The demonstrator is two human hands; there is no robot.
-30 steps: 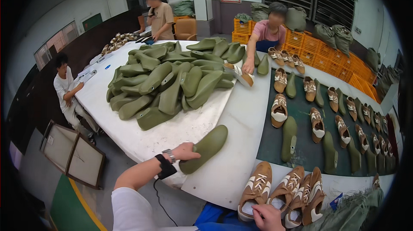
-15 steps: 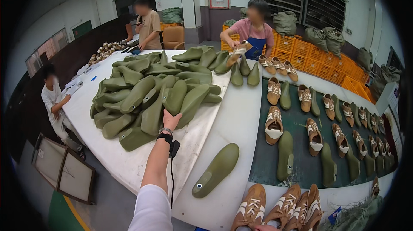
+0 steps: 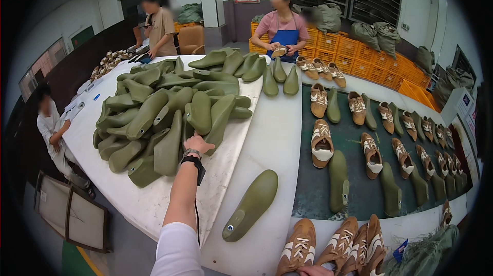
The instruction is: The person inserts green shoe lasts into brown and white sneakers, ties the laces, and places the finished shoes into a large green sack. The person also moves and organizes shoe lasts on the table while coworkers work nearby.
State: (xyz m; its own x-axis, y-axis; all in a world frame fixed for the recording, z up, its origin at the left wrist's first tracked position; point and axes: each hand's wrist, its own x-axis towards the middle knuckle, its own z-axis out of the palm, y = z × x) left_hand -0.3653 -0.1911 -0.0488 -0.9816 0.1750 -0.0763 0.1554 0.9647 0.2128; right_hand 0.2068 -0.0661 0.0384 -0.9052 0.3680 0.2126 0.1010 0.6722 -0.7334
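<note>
A heap of olive-green shoe lasts (image 3: pixel 146 111) lies on the white-covered table. My left hand (image 3: pixel 199 145) is at the heap's near right side, by the lower end of one upright last (image 3: pixel 200 111). Its thumb and a finger are apart; the other fingers are partly hidden. A single last (image 3: pixel 251 205) lies alone on the tabletop to the right of my left forearm. At the lower edge only a sliver of my right hand (image 3: pixel 314 271) shows, beside brown-and-white sneakers (image 3: pixel 299 245); its fingers are mostly out of view.
Rows of sneakers (image 3: pixel 371 153) and green lasts (image 3: pixel 338 181) stand on a dark green mat (image 3: pixel 354 145) at right. Across the table a person in a blue apron (image 3: pixel 287 40) holds a shoe. Two others stand at left. Orange crates (image 3: pixel 354 52) line the back wall.
My left hand has come off the lower end of the upright last and turned, with a finger now pointing right. The person across has lowered the shoe. The whole view has shifted slightly.
</note>
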